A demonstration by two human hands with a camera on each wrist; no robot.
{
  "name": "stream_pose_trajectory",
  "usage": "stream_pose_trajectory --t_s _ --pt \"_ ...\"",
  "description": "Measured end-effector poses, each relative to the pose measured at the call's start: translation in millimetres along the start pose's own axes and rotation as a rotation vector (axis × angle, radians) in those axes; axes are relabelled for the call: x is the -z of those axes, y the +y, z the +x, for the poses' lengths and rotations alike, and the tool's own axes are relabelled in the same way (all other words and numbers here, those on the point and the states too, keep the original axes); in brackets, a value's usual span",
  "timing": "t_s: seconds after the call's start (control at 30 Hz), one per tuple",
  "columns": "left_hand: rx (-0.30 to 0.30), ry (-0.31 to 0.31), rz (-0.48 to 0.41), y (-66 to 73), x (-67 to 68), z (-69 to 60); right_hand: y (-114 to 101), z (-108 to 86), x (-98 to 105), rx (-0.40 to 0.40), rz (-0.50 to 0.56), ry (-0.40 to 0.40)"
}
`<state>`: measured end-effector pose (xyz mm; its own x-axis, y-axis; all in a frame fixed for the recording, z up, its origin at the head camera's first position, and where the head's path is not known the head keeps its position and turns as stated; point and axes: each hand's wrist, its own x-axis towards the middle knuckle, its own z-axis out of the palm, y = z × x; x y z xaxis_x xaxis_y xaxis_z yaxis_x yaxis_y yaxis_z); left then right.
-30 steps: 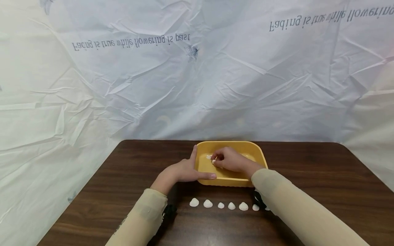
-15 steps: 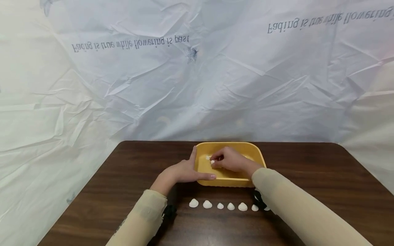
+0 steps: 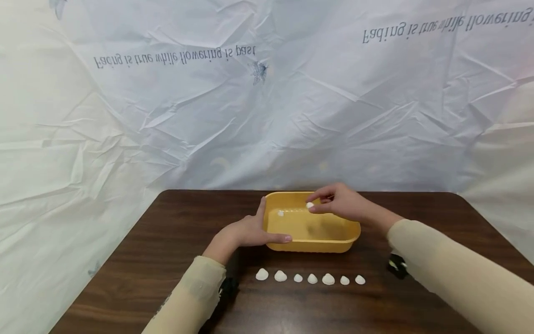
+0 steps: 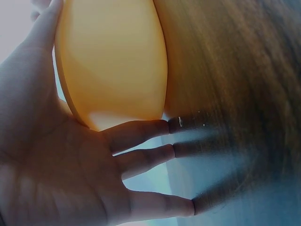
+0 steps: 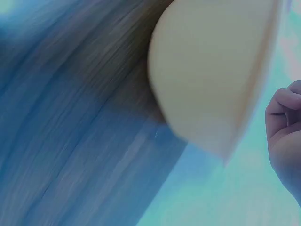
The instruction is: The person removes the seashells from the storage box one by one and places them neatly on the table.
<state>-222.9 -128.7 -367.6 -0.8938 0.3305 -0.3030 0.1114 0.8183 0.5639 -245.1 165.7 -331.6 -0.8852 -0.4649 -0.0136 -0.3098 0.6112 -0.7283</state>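
Observation:
A white seashell (image 3: 309,205) is pinched between the thumb and fingertips of my right hand (image 3: 343,203), raised over the back of a yellow plastic basin (image 3: 310,246). Against the basin's left end rests my left hand (image 3: 250,230), its thumb along the near rim. In the left wrist view that hand's fingers (image 4: 136,134) are straight and spread, their tips down at the table. Another small white piece (image 3: 281,213) lies inside the basin at the left, probably a shell. The right wrist view catches only part of my curled right hand (image 5: 287,132); the pinched shell is hidden there.
Several white shells (image 3: 328,279) lie in a row on the dark wooden table (image 3: 200,211), in front of the basin. A wrinkled pale cloth (image 3: 292,120) with printed writing hangs behind the table's far edge.
My right hand has lifted out of the basin and moved right, holding the shell. The rightmost shell of the row is now uncovered. My left hand has stayed at the basin.

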Motion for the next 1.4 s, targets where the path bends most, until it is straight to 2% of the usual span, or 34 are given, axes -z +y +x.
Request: stream_pose_trajectory --t_s 0.13,0.27,0.4,0.53,0.67,0.83,1.07,1.4 --pt "-0.005 0.000 -0.007 0.0 0.4 0.3 5 -34.0 16 -0.028 0.010 0.027" --pt "-0.017 -0.007 -0.015 -0.5 0.3 0.5 15 -69.2 20 -0.037 0.039 0.053" --pt "-0.028 -0.006 -0.021 -1.3 0.0 0.6 27 -101.6 10 -0.015 0.106 0.096" --pt "-0.018 -0.003 -0.018 -3.4 -0.4 1.5 43 -129.7 -8 0.013 0.129 0.130" --pt "-0.006 -0.006 -0.009 -4.5 0.3 0.9 67 -149.0 -22 -0.009 0.158 0.059" --pt "-0.024 -0.013 -0.015 -2.8 0.7 -0.4 86 -160.6 -30 -0.075 0.181 0.009" --pt "-0.040 -0.023 -0.015 -1.3 -1.6 1.1 94 -165.1 -28 -0.141 0.140 -0.045" --pt "-0.013 -0.014 -0.014 -1.9 -0.6 0.0 92 -162.7 -30 -0.098 0.109 -0.039"
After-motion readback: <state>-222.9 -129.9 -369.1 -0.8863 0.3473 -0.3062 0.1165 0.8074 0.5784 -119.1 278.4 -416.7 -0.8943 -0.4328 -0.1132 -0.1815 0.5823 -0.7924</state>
